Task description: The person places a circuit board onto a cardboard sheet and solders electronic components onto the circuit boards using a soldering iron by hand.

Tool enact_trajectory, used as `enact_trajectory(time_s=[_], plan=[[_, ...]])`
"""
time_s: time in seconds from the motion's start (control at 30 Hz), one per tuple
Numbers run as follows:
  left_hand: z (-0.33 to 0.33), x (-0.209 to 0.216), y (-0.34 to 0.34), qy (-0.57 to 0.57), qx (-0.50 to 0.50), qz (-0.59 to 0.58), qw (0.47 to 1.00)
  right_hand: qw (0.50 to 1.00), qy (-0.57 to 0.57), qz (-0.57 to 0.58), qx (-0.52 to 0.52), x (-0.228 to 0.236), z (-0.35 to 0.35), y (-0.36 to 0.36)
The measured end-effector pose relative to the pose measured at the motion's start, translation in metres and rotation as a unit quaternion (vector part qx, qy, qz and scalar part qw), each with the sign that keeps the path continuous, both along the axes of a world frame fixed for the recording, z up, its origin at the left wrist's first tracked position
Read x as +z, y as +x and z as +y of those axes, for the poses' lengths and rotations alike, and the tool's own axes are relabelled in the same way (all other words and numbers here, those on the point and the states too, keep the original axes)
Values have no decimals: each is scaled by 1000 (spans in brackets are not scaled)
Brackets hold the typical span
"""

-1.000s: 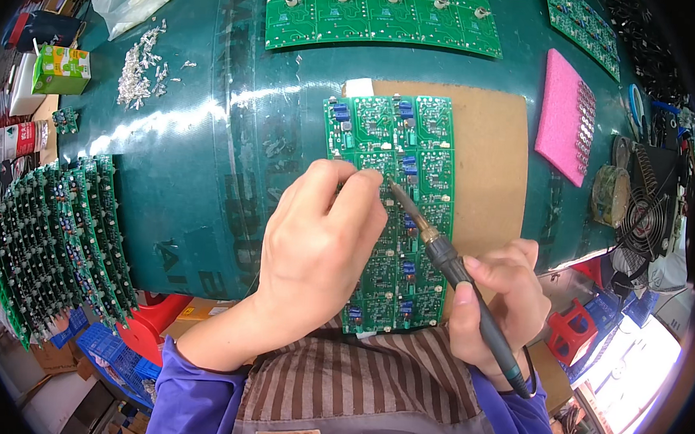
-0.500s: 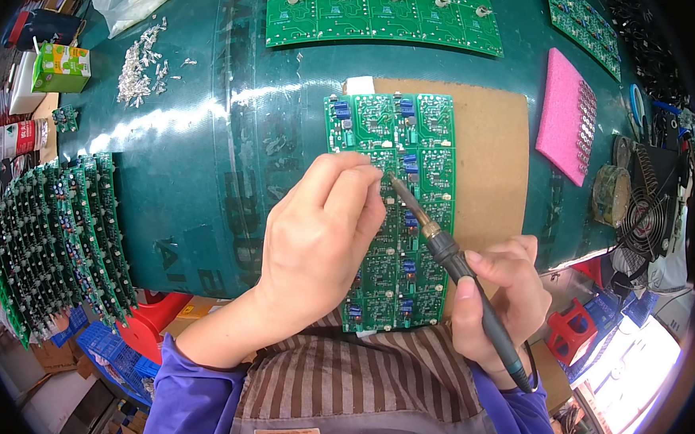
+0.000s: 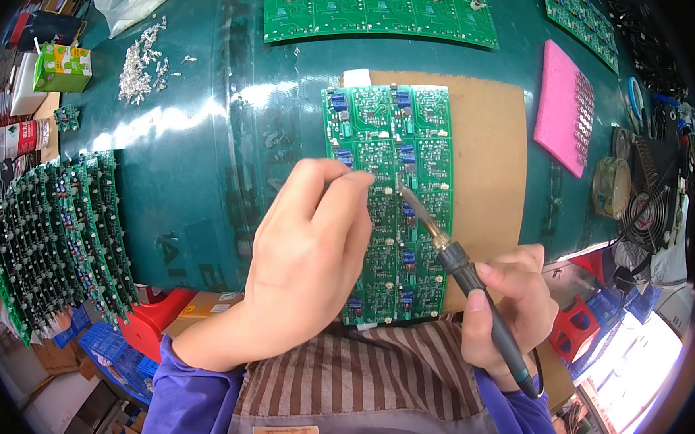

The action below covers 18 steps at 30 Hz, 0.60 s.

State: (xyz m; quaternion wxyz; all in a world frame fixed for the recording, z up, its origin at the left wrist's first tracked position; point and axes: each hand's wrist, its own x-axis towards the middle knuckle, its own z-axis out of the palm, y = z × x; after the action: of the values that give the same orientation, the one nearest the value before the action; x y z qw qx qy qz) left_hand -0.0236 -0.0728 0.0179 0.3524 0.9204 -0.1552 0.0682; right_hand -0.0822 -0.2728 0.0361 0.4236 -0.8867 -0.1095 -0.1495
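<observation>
A green circuit board panel (image 3: pixel 430 168) with blue, white and green parts lies before me on a brown cardboard sheet (image 3: pixel 489 178). My right hand (image 3: pixel 509 310) is wrapped around a soldering iron (image 3: pixel 471 276), whose tip points up and left, over or on the middle of the panel. Left of that tip, my left hand (image 3: pixel 306 250) is closed, thumb and index finger pinched together above the board. Whatever lies in this pinch, if anything, is too small or hidden to name. The palm side of the left hand and the board's lower left part are out of sight.
A larger green panel (image 3: pixel 376 16) lies at the far side. To the right is a pink foam block (image 3: pixel 559 111) with metal parts; at left stand several populated boards (image 3: pixel 60 239). Small clear parts (image 3: pixel 138 69), a green carton (image 3: pixel 64 68) and a tape roll (image 3: pixel 610 185) sit around.
My left hand has drawn slightly left and down over the board. The soldering iron and right hand have shifted a little right and down. The pinch and grip are kept.
</observation>
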Motion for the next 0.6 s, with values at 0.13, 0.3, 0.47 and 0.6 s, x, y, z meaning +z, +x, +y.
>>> enact_trajectory(time_s=[0.13,0.3,0.47,0.6], plan=[[0,8,-19,-36,9,102,994,1000,-6,12,17,2,-6,-18],[-4,-4,-29,-7,7,62,998,1000,3,17,13,-1,-2,-27],[-5,-9,-31,33,14,15,999,1000,-1,10,17,-6,1,-26],[-5,-13,-31,49,0,-3,999,1000,1,5,21,-7,3,-25]])
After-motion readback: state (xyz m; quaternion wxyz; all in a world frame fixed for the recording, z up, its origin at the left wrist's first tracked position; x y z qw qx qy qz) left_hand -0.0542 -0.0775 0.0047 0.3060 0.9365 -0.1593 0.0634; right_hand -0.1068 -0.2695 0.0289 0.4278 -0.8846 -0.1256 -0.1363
